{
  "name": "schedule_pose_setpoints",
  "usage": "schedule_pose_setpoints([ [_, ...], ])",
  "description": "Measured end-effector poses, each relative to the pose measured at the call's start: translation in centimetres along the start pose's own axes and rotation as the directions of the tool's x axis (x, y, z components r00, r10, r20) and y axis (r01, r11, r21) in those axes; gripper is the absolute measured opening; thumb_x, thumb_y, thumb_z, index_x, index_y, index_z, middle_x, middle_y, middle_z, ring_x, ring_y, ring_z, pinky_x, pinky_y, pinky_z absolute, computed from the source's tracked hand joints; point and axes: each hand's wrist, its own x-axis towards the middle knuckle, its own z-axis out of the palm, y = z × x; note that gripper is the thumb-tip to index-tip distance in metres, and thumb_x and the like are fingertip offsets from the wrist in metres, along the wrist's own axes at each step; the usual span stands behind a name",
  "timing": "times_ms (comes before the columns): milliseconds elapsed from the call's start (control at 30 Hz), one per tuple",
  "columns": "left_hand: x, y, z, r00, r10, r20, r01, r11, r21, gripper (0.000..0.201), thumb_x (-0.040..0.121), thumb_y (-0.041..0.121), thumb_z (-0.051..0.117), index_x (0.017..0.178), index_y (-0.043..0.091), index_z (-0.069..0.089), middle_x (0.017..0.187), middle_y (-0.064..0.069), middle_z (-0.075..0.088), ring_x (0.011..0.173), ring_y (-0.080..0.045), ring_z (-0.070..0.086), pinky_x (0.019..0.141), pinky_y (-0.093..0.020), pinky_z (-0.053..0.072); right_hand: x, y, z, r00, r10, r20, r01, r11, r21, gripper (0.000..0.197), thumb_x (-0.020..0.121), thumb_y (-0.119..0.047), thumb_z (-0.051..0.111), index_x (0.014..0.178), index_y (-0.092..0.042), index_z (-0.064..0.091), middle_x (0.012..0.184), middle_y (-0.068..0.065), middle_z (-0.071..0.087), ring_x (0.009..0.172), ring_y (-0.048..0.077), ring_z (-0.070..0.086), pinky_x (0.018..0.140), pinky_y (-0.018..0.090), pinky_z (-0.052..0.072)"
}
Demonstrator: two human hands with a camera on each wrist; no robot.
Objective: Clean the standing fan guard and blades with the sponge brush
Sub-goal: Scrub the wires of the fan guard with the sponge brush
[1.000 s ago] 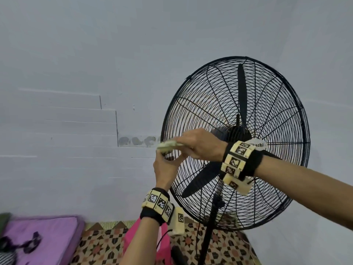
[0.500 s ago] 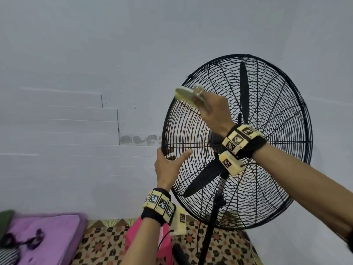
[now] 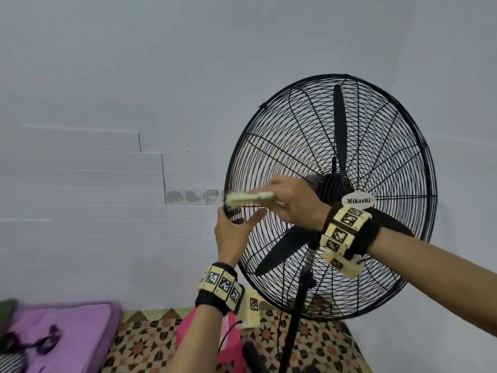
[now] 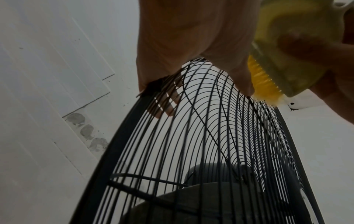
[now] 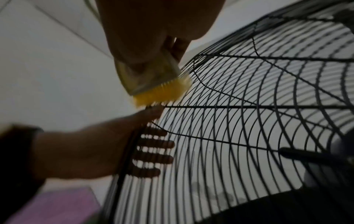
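The sponge brush (image 3: 248,198), gripped in the right hand (image 3: 293,203), has been swept down from the upper-left guard (image 3: 269,146) to its left rim, where the left hand's (image 3: 232,235) fingers (image 5: 155,145) are curled round it; the blades (image 3: 339,130) are judged uncleaned.

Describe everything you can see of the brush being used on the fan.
The sponge brush has a pale yellow-green, slightly see-through plastic body and short orange-yellow bristles. The right hand grips it, lying roughly level, its bristles pressed against the black wire fan guard near the left rim, just above the left hand holding that rim.
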Motion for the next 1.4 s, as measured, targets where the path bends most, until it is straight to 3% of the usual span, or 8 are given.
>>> schedule_pose_setpoints([
  [200, -0.1, 0.0, 0.1, 1.0, -0.009, 0.02, 0.009, 1.0, 0.006, 0.099, 0.053, 0.08, 0.088, 0.132, 0.032, 0.052, 0.118, 0.016, 0.066, 0.11, -0.004, 0.062, 0.093, -0.031, 0.051, 2.1, 3.0, -3.1, 0.894, 0.267, -0.361, -0.279, 0.96, 0.017, 0.028, 0.098, -0.014, 0.066, 0.117, 0.007, 0.069, 0.082, 0.023, 0.07, 0.063, 0.034, 0.066, 0.05, 0.047, 0.056],
  [367, 0.2, -0.1, -0.2, 1.0, -0.014, 0.01, 0.014, 1.0, -0.001, 0.098, 0.053, 0.079, 0.087, 0.131, 0.029, 0.053, 0.12, 0.011, 0.066, 0.11, -0.011, 0.062, 0.089, -0.03, 0.05, -0.1, 0.7, -1.9, 0.981, 0.099, 0.168, -0.115, 0.989, 0.089, 0.025, 0.094, -0.013, 0.072, 0.114, 0.001, 0.07, 0.084, 0.015, 0.072, 0.063, 0.019, 0.062, 0.056, 0.033, 0.055],
  [533, -0.1, 0.0, 0.1, 1.0, -0.005, 0.018, 0.005, 1.0, -0.008, 0.094, 0.055, 0.077, 0.089, 0.13, 0.034, 0.052, 0.114, 0.022, 0.064, 0.105, 0.006, 0.059, 0.078, -0.016, 0.044, 3.0, 2.6, -3.8, 0.904, 0.22, -0.367, -0.224, 0.974, 0.032, 0.026, 0.101, -0.019, 0.055, 0.111, 0.002, 0.067, 0.073, 0.019, 0.069, 0.051, 0.018, 0.057, 0.041, 0.034, 0.054],
  [700, 0.3, -0.2, -0.3, 1.0, -0.01, 0.005, 0.01, 1.0, -0.008, 0.097, 0.052, 0.081, 0.088, 0.129, 0.033, 0.052, 0.116, 0.02, 0.063, 0.105, -0.001, 0.059, 0.088, -0.027, 0.045, -0.4, 1.2, -1.5, 0.964, 0.193, 0.183, -0.216, 0.97, 0.114, 0.021, 0.095, -0.012, 0.071, 0.114, -0.002, 0.071, 0.083, 0.007, 0.072, 0.059, 0.002, 0.058, 0.057, 0.01, 0.041],
  [867, 0.4, -0.2, -0.2, 0.999, -0.012, 0.043, 0.012, 1.0, -0.002, 0.096, 0.051, 0.083, 0.087, 0.128, 0.04, 0.048, 0.116, 0.024, 0.061, 0.108, 0.006, 0.056, 0.093, -0.029, 0.046, 1.4, 3.1, -3.8, 0.857, 0.358, -0.371, -0.341, 0.933, 0.114, 0.027, 0.098, -0.017, 0.062, 0.1, 0.009, 0.071, 0.073, 0.012, 0.07, 0.048, -0.004, 0.047, 0.042, 0.004, 0.032],
  [1033, 0.7, -0.4, -0.5, 1.0, 0.007, 0.028, -0.007, 1.0, 0.004, 0.095, 0.053, 0.081, 0.087, 0.128, 0.037, 0.051, 0.113, 0.024, 0.062, 0.109, -0.005, 0.061, 0.095, -0.033, 0.047, -0.7, 1.7, -3.0, 0.937, 0.275, 0.214, -0.31, 0.939, 0.148, 0.023, 0.098, -0.014, 0.068, 0.116, 0.0, 0.071, 0.082, 0.0, 0.068, 0.052, 0.002, 0.055, 0.051, 0.006, 0.043],
  [1200, 0.5, -0.4, -0.4, 0.999, 0.002, 0.037, -0.002, 1.0, -0.01, 0.101, 0.049, 0.083, 0.088, 0.13, 0.035, 0.053, 0.117, 0.019, 0.066, 0.109, -0.001, 0.062, 0.089, -0.026, 0.05, 1.4, 4.7, -4.6, 0.797, 0.564, -0.217, -0.543, 0.826, 0.155, 0.029, 0.103, -0.018, 0.061, 0.12, 0.005, 0.068, 0.093, 0.028, 0.074, 0.072, 0.039, 0.073, 0.064, 0.051, 0.061],
  [1400, 0.9, -0.4, -0.5, 0.999, 0.007, 0.032, -0.007, 1.0, 0.005, 0.08, 0.052, 0.078, 0.089, 0.115, 0.043, 0.054, 0.11, 0.016, 0.069, 0.102, 0.001, 0.063, 0.08, -0.021, 0.048, 0.2, 3.9, -3.1, 0.914, 0.365, 0.175, -0.392, 0.906, 0.158, 0.03, 0.1, -0.021, 0.065, 0.122, -0.002, 0.069, 0.084, 0.01, 0.073, 0.056, 0.015, 0.064, 0.052, 0.011, 0.045],
])
